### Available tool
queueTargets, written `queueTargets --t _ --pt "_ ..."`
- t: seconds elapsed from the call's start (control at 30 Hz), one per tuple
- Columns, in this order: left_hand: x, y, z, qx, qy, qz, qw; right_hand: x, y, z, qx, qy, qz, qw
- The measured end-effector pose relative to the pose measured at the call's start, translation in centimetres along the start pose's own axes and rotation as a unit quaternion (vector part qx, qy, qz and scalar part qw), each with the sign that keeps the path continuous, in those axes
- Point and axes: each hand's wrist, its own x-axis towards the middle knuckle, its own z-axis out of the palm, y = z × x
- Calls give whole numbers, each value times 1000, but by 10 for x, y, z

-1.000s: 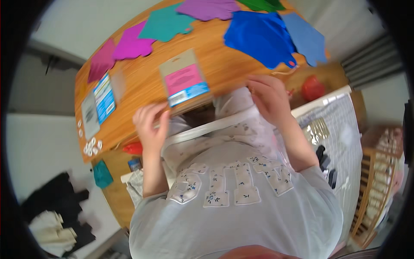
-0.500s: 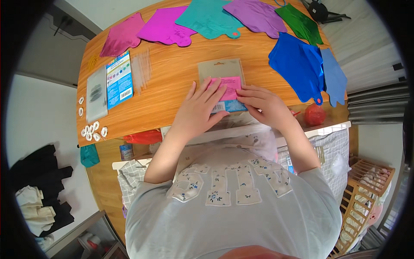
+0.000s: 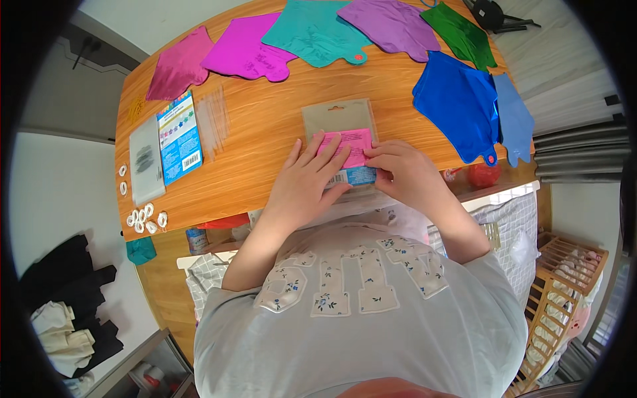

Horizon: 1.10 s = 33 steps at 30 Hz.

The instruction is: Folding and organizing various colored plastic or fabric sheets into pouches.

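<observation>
A small flat pink rectangle with fine dark print [image 3: 357, 140] lies on a clear packet with a hang hole [image 3: 337, 114]. A blue printed card [image 3: 361, 176] shows at the packet's near end. My left hand [image 3: 306, 178] rests on the pink piece and packet, its fingers spread. At the piece's right edge, my right hand [image 3: 408, 169] has its fingers bent, with fingertips against that edge and the thumb tucked close below. Whether the pink piece is foil or paper is unclear.
Flat foil balloons curve along the far and right sides, including teal [image 3: 318, 33] and blue [image 3: 456, 109]. At left lie a blue printed card [image 3: 179, 139], a clear packet [image 3: 146, 162], clear straws [image 3: 213, 123] and several white ribbon rolls [image 3: 141, 217]. A wooden crib [image 3: 561, 285] stands right.
The pink piece and both hands sit slightly lower in view, which has shifted a little. My right fingers are more bent at the pink edge; my left hand stays spread on it.
</observation>
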Motion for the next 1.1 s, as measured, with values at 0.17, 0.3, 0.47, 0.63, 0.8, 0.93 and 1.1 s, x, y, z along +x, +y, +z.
queueTargets --t 0.17,0.3,0.47,0.63,0.8,0.93,1.1 --pt "-5 2 3 -28 -8 -25 999 -2 0 3 17 -1 2 1000" --pt "-17 -3 -4 -60 184 22 981 5 -10 0 18 63 -62 996" --pt "-101 -27 18 -314 141 69 936 -5 -23 8 27 39 -115 992" --pt "-89 9 42 -599 -36 -311 737 -4 -31 45 -12 56 -188 981" --pt "-76 4 53 -806 0 -279 523 -7 -27 55 -72 63 -220 971" --pt "-74 17 45 -716 -31 -291 634 -15 -27 50 -21 52 -209 976" --pt "-77 21 54 -705 -21 -292 645 -18 -32 52 38 43 -155 986"
